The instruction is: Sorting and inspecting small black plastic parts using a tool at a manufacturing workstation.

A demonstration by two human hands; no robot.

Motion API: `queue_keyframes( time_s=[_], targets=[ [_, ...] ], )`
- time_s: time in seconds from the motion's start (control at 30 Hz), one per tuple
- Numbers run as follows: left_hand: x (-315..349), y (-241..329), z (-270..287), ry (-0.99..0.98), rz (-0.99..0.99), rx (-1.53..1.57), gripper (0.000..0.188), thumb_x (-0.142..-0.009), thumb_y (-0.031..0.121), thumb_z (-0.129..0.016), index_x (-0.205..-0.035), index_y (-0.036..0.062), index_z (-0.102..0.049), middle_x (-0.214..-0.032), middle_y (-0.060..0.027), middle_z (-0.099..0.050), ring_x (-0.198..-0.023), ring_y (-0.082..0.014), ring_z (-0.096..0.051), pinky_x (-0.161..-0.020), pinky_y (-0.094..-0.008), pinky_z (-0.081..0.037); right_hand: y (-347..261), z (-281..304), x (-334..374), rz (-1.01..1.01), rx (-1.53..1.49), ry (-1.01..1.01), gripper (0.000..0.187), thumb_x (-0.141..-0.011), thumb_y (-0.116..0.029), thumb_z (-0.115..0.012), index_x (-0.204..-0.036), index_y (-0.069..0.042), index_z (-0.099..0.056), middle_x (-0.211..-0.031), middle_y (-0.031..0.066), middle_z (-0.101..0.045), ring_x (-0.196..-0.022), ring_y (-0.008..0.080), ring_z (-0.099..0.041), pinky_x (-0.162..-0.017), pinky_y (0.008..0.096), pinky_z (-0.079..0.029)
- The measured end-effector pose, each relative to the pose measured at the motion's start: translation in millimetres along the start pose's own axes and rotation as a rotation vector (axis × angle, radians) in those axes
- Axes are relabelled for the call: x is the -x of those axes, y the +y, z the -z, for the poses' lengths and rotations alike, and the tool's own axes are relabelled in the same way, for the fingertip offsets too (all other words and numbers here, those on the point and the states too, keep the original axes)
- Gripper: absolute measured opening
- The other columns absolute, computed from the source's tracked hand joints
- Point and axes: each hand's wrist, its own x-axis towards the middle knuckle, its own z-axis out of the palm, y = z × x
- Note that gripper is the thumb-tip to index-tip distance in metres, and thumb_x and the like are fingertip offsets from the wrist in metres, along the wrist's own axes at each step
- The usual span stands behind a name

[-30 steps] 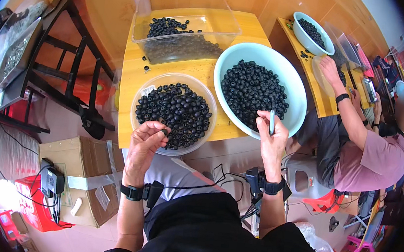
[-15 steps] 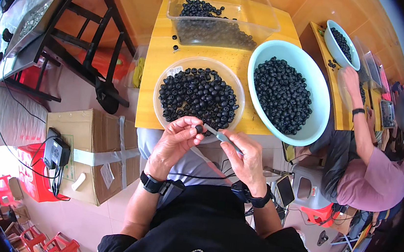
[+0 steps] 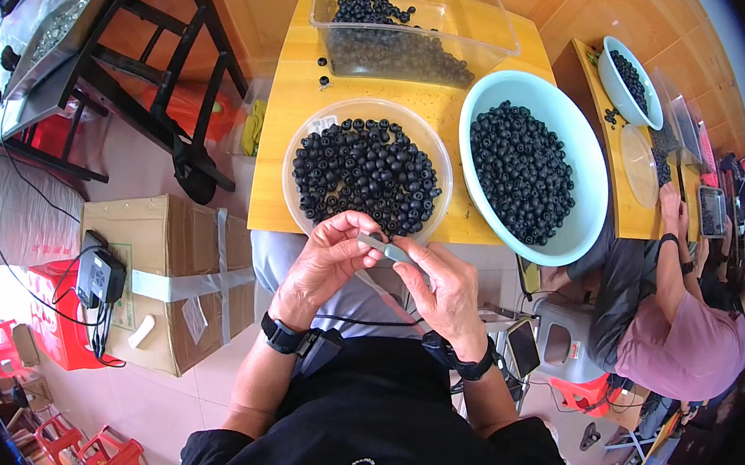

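Note:
Just in front of the table edge, my left hand (image 3: 322,262) pinches a small black bead (image 3: 378,236), now mostly hidden by fingers and blade. My right hand (image 3: 446,293) is closed around the grey handle of a small knife (image 3: 396,253). Its short blade lies across the bead, close to the left fingertips. Right beyond both hands sits a shallow round clear plastic container (image 3: 289,165), with many black beads (image 3: 366,168) spread in it. To its right stands a light blue basin (image 3: 590,196) heaped with similar beads.
A clear rectangular bin (image 3: 492,41) with more beads stands at the back of the yellow table (image 3: 289,78); a few loose beads lie beside it. A taped cardboard box (image 3: 179,303) is at left. Another person (image 3: 688,343) works at a table on the right.
The knife has swung from pointing up at the bead's side to lying across it, covering most of it. At right, the other person's arm has drawn back from the basin.

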Motion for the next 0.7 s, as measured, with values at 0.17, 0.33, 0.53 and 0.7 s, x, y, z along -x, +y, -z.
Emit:
queue_keyframes(
  time_s=[0.17,0.33,0.53,0.7],
  targets=[
    [0.0,-2.4,3.1,-0.024,0.003,0.009,0.021,-0.086,0.004,-0.065,-0.104,-0.0002,-0.056,-0.097,-0.0145,-0.063,-0.078,-0.0134,-0.062,-0.073,-0.023,-0.054,1.7,0.5,2.0,0.013,0.022,-0.001,0.026,-0.083,-0.016,-0.068,-0.108,-0.012,-0.064,-0.072,0.0066,-0.059,-0.058,0.0249,-0.061,-0.051,0.0361,-0.047],
    [1.2,-1.3,2.2,-0.029,0.007,0.0,0.019,-0.085,0.004,-0.066,-0.102,0.0,-0.058,-0.095,-0.0141,-0.063,-0.077,-0.0132,-0.061,-0.072,-0.023,-0.053,3.4,0.4,3.6,0.031,0.034,0.007,0.026,-0.083,-0.017,-0.068,-0.108,-0.012,-0.064,-0.073,0.0065,-0.059,-0.058,0.0263,-0.061,-0.05,0.0369,-0.047],
    [-0.4,-1.1,-0.2,-0.033,0.015,-0.019,0.012,-0.085,0.003,-0.066,-0.097,0.0019,-0.062,-0.092,-0.0116,-0.066,-0.079,-0.0153,-0.064,-0.071,-0.0259,-0.053,13.4,1.0,6.2,0.037,0.046,0.034,0.023,-0.083,-0.016,-0.068,-0.106,-0.012,-0.065,-0.074,0.0077,-0.06,-0.059,0.0289,-0.062,-0.051,0.0393,-0.048],
    [5.3,7.5,-6.0,-0.147,0.035,0.054,0.012,-0.084,0.002,-0.067,-0.095,0.0017,-0.062,-0.09,-0.0129,-0.065,-0.077,-0.0156,-0.064,-0.07,-0.025,-0.053,47.8,16.0,14.8,-0.094,0.24,0.205,0.017,-0.084,-0.015,-0.065,-0.1,-0.007,-0.067,-0.069,0.0131,-0.06,-0.058,0.0315,-0.06,-0.051,0.0392,-0.045]
  ],
)
